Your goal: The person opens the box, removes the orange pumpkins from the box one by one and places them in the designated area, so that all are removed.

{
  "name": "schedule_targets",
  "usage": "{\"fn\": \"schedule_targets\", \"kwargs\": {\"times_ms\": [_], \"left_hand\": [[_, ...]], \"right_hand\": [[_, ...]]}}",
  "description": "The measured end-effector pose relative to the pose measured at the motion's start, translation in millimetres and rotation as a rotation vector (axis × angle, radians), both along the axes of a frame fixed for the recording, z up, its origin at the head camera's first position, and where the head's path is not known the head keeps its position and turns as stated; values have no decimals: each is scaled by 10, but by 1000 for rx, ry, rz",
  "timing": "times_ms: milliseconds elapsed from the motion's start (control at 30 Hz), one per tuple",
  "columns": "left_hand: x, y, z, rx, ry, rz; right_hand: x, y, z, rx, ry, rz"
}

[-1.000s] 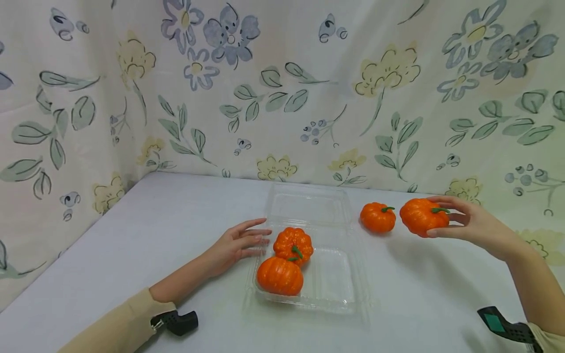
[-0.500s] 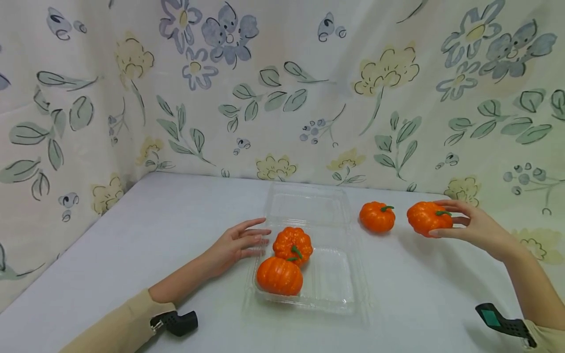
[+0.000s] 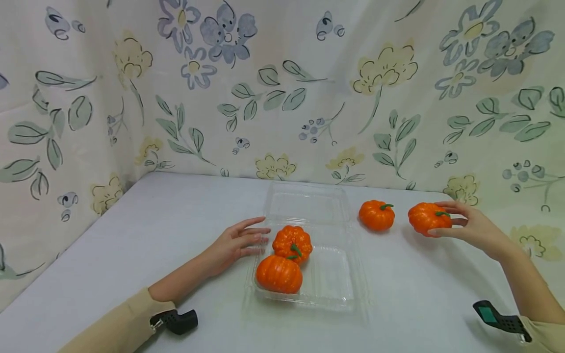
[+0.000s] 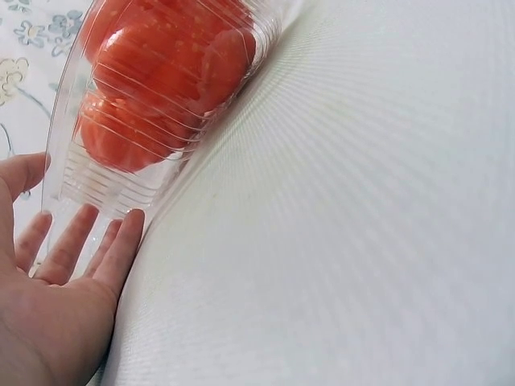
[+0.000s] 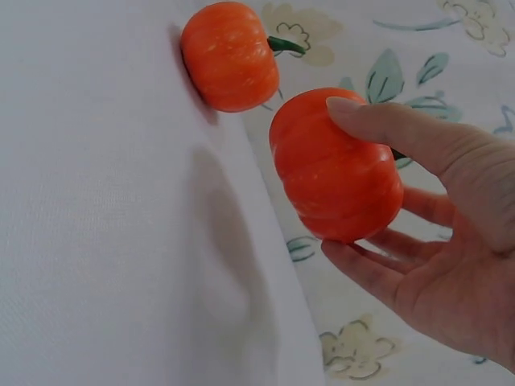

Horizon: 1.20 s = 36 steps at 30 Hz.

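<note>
My right hand (image 3: 474, 225) grips a small orange pumpkin (image 3: 427, 219) with a green stem, thumb on one side and fingers on the other. In the right wrist view this pumpkin (image 5: 334, 169) hangs above the table, its shadow beneath. A second pumpkin (image 3: 376, 215) stands on the table just left of it. My left hand (image 3: 236, 246) lies at the left side of a clear plastic clamshell box (image 3: 328, 274), fingers extended, fingertips right at its wall in the left wrist view. Inside the box's left half sit a ribbed pumpkin (image 3: 292, 243) and a smoother pumpkin (image 3: 279, 275).
The box's clear lid (image 3: 307, 203) is folded back flat behind it. A white cloth covers the table (image 3: 185, 211). A floral curtain (image 3: 282, 88) hangs along the back and left edges.
My right hand has carried its pumpkin slightly to the right and down, away from the pumpkin standing on the table. My left hand has stayed at the box.
</note>
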<state>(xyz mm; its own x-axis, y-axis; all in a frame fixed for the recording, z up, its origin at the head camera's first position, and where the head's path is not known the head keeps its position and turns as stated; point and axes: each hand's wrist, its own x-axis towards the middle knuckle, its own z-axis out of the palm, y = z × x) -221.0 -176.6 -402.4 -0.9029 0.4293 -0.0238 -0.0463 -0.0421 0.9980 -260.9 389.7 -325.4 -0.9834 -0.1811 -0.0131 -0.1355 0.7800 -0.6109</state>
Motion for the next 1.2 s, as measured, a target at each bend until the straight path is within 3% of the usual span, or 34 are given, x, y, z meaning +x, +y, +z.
{"fn": "schedule_targets", "kwargs": {"times_ms": [800,1200], "left_hand": [[2,-7,14,9,-2,3],[10,-9,14,8,3,-4]], "right_hand": [[-117,-27,-251,13,11,-8],[-131,2,-333,8,-37,-40]]}}
